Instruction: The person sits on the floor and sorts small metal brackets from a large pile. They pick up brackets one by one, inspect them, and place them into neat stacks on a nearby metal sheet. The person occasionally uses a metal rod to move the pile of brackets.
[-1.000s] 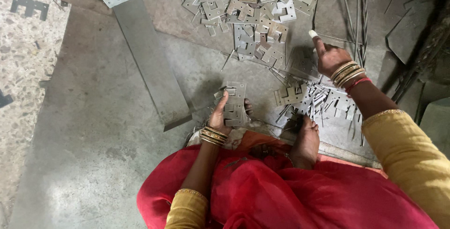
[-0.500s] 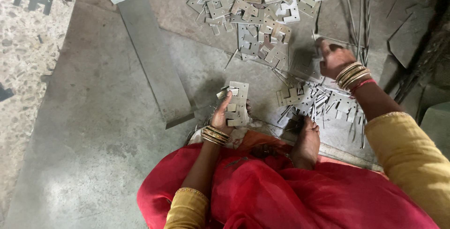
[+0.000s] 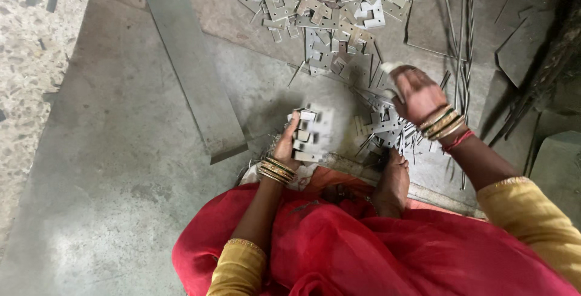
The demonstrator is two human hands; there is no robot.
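Stacked grey notched metal stampings sit gripped in left hand fingers; right hand, at two o'clock, pinches another piece.

The supporting surface is a grey concrete floor, scuffed and dusty. At the left edge it meets a band of speckled terrazzo flooring.

Items lying directly on the floor:
- A long flat metal strip, running diagonally from the top edge toward the centre.
- A heap of small stamped metal plates, notched and overlapping, at top centre.
- A smaller scatter of plates and thin slivers, below the heap.
- Several thin metal rods, lying roughly parallel at upper right.
- Flat sheet offcuts, at far right.
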